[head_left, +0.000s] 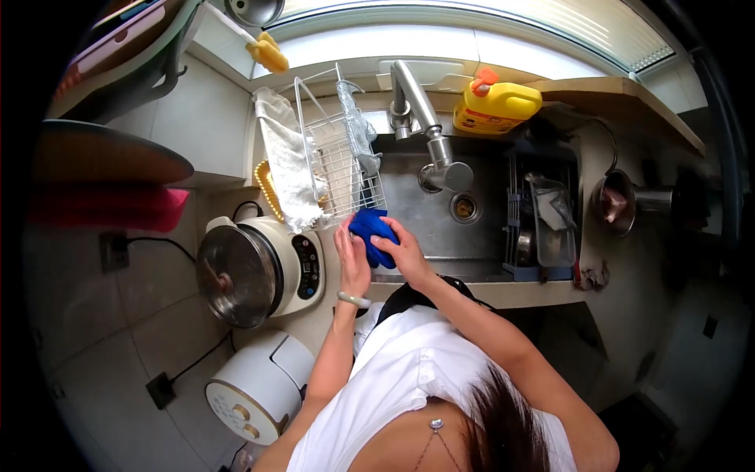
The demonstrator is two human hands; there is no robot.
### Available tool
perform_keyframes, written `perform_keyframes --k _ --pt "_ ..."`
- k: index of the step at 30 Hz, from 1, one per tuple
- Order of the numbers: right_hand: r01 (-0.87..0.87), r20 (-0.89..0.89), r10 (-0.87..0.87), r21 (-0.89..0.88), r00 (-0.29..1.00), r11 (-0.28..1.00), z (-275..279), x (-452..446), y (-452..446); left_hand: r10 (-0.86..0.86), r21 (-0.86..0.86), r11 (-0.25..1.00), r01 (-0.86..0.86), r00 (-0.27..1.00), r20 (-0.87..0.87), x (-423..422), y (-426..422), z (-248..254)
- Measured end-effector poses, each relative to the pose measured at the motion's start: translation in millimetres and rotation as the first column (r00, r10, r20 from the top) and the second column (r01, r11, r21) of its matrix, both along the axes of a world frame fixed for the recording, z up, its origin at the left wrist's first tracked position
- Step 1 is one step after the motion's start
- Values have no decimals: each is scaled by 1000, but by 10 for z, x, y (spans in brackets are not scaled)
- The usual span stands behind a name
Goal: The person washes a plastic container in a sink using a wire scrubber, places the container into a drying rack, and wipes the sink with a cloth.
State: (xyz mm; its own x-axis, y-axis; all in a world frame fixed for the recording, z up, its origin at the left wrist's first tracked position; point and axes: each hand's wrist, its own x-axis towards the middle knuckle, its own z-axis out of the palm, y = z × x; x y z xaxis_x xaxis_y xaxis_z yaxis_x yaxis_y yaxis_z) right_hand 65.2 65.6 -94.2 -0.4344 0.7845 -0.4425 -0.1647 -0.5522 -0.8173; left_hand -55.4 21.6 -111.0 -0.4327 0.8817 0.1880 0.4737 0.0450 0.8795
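Note:
A bunched blue cloth (373, 234) is between my two hands, just above the front left edge of the steel sink (417, 252). My right hand (406, 253) has its fingers closed over the cloth from the right. On the cloth's left side, my left hand (353, 258) lies against it with fingers stretched out and fairly straight. Some of the left fingers are partly hidden by the cloth. A pale bangle circles my left wrist.
Behind my hands stands a white wire rack (334, 149) with a white towel (287, 153) draped on it. A faucet (421, 110) reaches over the sink. A yellow jug (499, 106), a dark basket (515, 204) and a cooker with a lid (240, 275) surround the work area.

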Motion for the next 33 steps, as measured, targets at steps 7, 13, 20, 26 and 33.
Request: perform_keyframes --k 7,13,20,26,33 --pt "280 305 -408 386 860 879 -150 140 136 262 -129 896 -425 741 -618 -497 237 -553" --pt "-127 478 -392 746 786 654 -470 -296 493 261 -349 849 -398 889 -377 -573 530 -768" --pt "-493 824 -45 380 565 783 -1200 -455 706 -32 -497 844 -202 906 -422 -431 413 -282" --pt "-433 690 -300 674 659 598 -589 -397 888 -176 -376 919 -120 728 -662 -633 271 -1105" --pt "-302 603 -382 735 700 607 -680 -407 850 147 -319 896 -307 886 -440 -569 356 -669"
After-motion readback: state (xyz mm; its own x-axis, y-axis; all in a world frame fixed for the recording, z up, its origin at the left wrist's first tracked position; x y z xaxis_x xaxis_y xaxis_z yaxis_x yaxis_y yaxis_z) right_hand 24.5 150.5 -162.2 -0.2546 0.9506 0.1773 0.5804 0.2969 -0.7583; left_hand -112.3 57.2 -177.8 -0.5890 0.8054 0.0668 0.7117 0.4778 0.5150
